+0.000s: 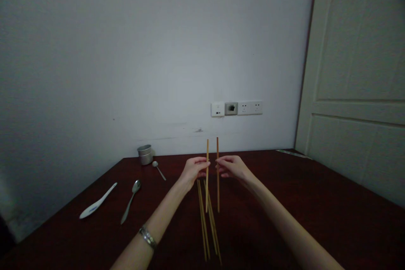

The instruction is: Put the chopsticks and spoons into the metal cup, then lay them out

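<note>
My left hand (pixel 193 170) pinches a light wooden chopstick (pixel 207 194), held upright. Beside it, my right hand (pixel 232 166) is closed on a slightly darker chopstick (pixel 218 194), also upright and a short gap away from the first. Both sticks are gripped in their upper part. Below and just behind my hands, several loose chopsticks (pixel 203 223) lie on the dark red table (pixel 259 236), in two narrow groups pointing toward me. A metal bracelet sits on my left wrist.
To the left lie a white soup spoon (pixel 98 203), a metal spoon (pixel 130 203) and a small spoon (pixel 159 170). A metal cup (pixel 145 155) stands by the wall at the back left. Wall sockets (pixel 236 109) are above the table, and a thin strip (pixel 294 153) lies at the back right.
</note>
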Demonstrator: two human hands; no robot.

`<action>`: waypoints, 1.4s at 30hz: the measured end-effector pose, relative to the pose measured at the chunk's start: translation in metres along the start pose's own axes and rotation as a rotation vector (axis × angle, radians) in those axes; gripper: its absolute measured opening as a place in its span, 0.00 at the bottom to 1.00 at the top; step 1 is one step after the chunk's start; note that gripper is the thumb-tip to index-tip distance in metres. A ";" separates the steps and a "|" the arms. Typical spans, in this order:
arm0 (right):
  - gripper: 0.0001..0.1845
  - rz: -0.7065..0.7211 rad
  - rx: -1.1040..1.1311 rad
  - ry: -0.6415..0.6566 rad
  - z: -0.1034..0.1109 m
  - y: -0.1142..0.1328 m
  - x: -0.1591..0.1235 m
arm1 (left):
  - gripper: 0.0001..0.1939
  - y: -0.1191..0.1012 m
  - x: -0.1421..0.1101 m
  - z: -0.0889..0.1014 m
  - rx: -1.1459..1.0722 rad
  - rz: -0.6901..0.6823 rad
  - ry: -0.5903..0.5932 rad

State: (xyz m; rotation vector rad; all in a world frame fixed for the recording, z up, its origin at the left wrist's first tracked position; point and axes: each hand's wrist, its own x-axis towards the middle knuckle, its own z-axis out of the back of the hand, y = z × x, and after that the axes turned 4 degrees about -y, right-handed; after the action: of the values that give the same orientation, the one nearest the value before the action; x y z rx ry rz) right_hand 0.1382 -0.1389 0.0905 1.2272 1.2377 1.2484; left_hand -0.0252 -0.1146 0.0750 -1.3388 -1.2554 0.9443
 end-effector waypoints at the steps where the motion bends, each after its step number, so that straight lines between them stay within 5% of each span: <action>1: 0.06 -0.008 -0.001 0.001 0.000 -0.001 0.001 | 0.16 0.002 -0.001 -0.002 -0.005 0.001 0.000; 42: 0.07 -0.063 0.079 0.105 0.004 -0.013 0.003 | 0.16 0.016 -0.013 -0.014 -0.177 0.028 0.074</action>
State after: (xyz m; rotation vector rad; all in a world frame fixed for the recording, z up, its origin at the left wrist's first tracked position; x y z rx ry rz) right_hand 0.1420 -0.1349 0.0779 1.1822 1.4034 1.2405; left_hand -0.0103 -0.1281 0.0600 -1.5190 -1.2899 0.8107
